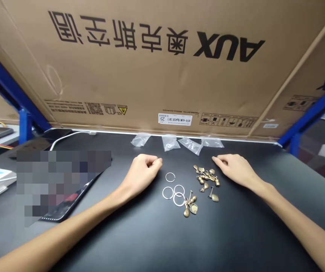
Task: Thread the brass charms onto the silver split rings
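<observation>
Resting near the middle of the table [153, 241], the two hands lie apart with the metal pieces between and in front of them. The left hand [145, 172] is curled into a loose fist, knuckles up; whether anything is inside it, I cannot tell. Just beside it lies a single silver ring [166, 176], not touched by the fingers. The right hand [234, 168] is curled too, its fingers folded under; its palm is hidden, so I cannot tell whether it holds anything. It is nearest to a loose pile of bronze-coloured charms [207, 175], some shaped like small gourds.

One separate charm [214, 197] lies on the near side of that pile. Nearer the person, a small cluster of charms [186, 212] lies beside three silver rings [163, 193] that are grouped closely, two of them overlapping.

Along the far edge of the table, four clear plastic bags [170, 143] lie in a row at the foot of a large cardboard box [140, 83] with upside-down printing. A blue frame [25, 122] stands to the left, near a white cable [66, 136]. A dark flat device [63, 211], mostly blurred out, lies left of the left hand.
</observation>
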`<state>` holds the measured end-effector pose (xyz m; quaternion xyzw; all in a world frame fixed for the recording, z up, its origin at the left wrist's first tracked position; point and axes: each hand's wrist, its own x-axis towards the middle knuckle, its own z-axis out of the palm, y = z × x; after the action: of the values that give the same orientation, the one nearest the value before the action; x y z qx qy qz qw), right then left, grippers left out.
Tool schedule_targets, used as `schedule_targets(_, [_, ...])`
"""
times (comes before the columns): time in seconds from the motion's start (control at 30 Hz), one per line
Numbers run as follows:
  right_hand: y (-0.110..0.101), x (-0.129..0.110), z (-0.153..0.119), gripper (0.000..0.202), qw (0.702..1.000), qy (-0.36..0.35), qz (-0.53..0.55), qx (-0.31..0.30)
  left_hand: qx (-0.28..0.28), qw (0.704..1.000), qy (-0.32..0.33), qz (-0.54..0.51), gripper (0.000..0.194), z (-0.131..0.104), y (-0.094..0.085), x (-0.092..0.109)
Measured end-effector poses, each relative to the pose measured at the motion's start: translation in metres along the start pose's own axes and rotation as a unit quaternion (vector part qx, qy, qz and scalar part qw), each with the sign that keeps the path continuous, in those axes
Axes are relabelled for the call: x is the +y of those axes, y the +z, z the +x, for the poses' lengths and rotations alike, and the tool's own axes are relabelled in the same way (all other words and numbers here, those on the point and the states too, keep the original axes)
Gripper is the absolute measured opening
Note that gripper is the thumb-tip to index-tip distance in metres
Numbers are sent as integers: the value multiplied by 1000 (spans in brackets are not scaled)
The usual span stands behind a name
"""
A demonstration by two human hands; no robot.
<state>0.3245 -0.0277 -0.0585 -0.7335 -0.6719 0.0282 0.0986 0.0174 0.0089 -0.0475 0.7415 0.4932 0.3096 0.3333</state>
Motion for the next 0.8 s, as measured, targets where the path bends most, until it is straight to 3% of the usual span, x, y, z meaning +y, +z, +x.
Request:
schedule_targets(0.17, [0,2,0,48,1000,-6,-4,-6,-34,999,23,23,34,-4,0,3])
schedule_targets(0.27, [-1,3,0,48,1000,-11,-9,-9,-58,992,61,90,14,-6,0,6])
schedule_targets(0.4, [-1,3,0,48,1000,-15,-12,-9,-95,965,130,207,18,-5,-2,5])
schedule_targets(0.6, [-1,2,-2,47,1000,-23,-5,2,-128,928,168,306,21,-2,-12,-5])
schedule_targets(0.7, [-2,2,-3,47,1000,-25,4,13,-121,915,166,347,20,-2,-16,-13])
schedule_targets(0.8, [-4,1,-5,47,999,-24,19,33,-112,935,131,310,12,0,-16,-18])
